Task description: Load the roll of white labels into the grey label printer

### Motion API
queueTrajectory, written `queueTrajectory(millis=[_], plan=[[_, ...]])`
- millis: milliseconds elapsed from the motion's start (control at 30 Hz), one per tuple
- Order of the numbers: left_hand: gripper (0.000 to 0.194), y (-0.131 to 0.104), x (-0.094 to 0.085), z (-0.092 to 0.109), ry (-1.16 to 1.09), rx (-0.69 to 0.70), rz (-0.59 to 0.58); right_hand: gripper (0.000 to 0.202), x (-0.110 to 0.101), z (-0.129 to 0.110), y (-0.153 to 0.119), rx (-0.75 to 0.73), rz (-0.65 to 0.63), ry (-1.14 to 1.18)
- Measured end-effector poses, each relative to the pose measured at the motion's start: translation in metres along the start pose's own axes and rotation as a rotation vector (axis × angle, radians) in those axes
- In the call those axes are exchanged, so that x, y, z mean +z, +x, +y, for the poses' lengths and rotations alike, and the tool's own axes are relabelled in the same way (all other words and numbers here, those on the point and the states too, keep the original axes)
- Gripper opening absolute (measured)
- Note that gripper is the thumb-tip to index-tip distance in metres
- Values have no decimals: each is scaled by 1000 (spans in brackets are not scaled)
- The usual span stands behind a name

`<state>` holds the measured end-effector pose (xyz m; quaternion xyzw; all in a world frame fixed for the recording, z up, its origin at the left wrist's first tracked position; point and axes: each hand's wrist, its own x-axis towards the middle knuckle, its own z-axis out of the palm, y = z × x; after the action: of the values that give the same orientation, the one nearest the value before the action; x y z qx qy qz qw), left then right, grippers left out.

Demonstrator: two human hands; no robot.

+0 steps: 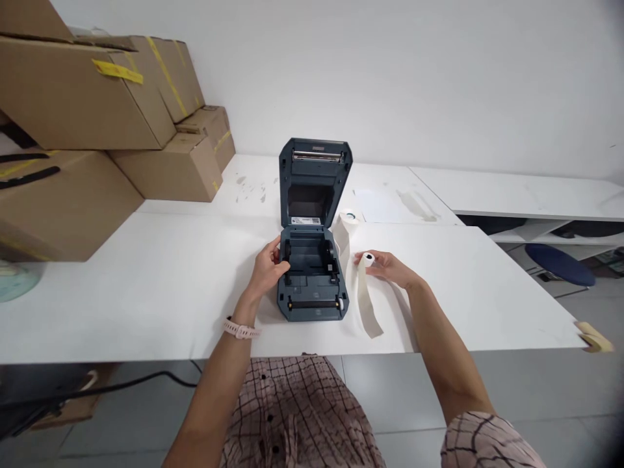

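Observation:
A dark label printer point(312, 286) stands on the white table with its lid point(316, 172) raised. Its roll bay looks bare inside. My left hand point(268, 265) grips the printer's left side, thumb over the rim. To the right of the printer, my right hand point(387, 268) has its fingers around a small paper roll point(368, 260), whose loose strip hangs down toward the table's front. Behind it, close to the printer's right side, stands another white roll point(349, 218) with a strip hanging from it.
Cardboard boxes point(82, 97) are stacked at the back left against the wall. The table's front edge point(146, 359) runs just before my body. A yellowish roll point(593, 337) sits at the far right corner, with a blue stool point(560, 264) beyond. A black cable point(146, 377) hangs below left.

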<state>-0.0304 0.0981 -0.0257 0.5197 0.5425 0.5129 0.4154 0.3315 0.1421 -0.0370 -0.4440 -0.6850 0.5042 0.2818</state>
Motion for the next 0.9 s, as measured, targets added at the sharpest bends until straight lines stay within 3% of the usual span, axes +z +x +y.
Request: queueTrajectory(millis=[133, 200, 267, 400, 533, 633, 767, 900], plan=[[84, 2, 0, -5, -39, 6, 7, 57, 4, -36, -3, -117, -70, 137], [83, 2, 1, -7, -48, 18, 13, 62, 8, -64, -4, -242, -188, 149], [82, 2, 1, -8, -61, 26, 23, 63, 19, -97, 1, -326, -307, 0], [83, 1, 2, -7, -67, 6, 11, 59, 62, -143, 36, -355, -347, -523], [84, 0, 1, -9, -97, -9, -5, 59, 105, -142, 72, -249, -376, -931], [83, 1, 1, -11, -99, 7, 13, 59, 119, -131, 80, -253, -352, -1130], [80, 3, 2, -14, -77, 22, 21, 64, 119, -126, 69, -308, -337, -1125], [78, 2, 3, -16, -69, 34, 34, 44, 116, -124, 34, -396, -155, -958]])
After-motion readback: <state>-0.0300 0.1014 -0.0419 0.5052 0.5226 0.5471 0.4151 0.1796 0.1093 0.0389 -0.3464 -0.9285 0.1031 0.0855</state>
